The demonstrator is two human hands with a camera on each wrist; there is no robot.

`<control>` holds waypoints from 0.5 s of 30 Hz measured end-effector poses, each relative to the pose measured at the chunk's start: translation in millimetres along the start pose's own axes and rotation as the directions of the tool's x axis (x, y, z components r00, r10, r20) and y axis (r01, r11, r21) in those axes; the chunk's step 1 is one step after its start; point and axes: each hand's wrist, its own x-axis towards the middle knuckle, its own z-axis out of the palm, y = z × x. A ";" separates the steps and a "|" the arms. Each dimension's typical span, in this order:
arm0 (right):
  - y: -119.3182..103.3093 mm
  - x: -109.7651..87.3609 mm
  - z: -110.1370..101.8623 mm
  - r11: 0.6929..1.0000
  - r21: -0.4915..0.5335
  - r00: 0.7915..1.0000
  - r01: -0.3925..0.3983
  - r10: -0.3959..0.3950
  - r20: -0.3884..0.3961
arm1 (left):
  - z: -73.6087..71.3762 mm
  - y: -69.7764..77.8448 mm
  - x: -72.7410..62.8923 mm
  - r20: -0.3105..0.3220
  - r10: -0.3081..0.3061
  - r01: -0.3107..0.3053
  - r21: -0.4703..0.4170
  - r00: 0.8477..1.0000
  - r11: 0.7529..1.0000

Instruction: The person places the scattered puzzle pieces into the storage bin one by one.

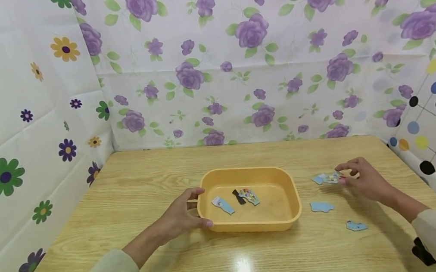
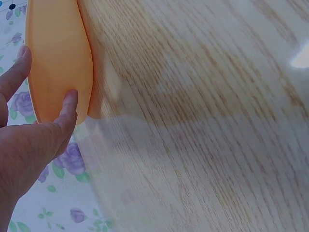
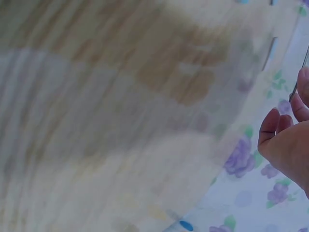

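Observation:
A shallow yellow-orange plastic tray stands on the table, and my left hand grips its left end, thumb on the front wall and fingers by the rear corner. In the tray lie a light-blue puzzle piece, a dark piece and a multicoloured piece. To the right of the tray, my right hand pinches a colourful puzzle piece between thumb and fingers. In the right wrist view only a thin edge of that piece shows.
Beside the held piece lies a small blue piece. Nearer are a flat blue piece and another blue piece. The wooden table is bordered by flowered cloth at the back and patterned sheets at both sides.

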 end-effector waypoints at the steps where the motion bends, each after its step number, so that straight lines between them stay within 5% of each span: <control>1: -1.7 1.3 -0.1 1.000 0.001 1.000 0.001 -0.001 0.001 | 0.1 0.0 0.1 -0.002 -0.003 0.003 0.000 1.000 1.000; 15: -28.0 15.5 5.1 0.999 0.049 1.000 0.011 -0.012 0.020 | 0.4 -0.8 0.6 -0.009 -0.010 0.010 -0.003 1.000 1.000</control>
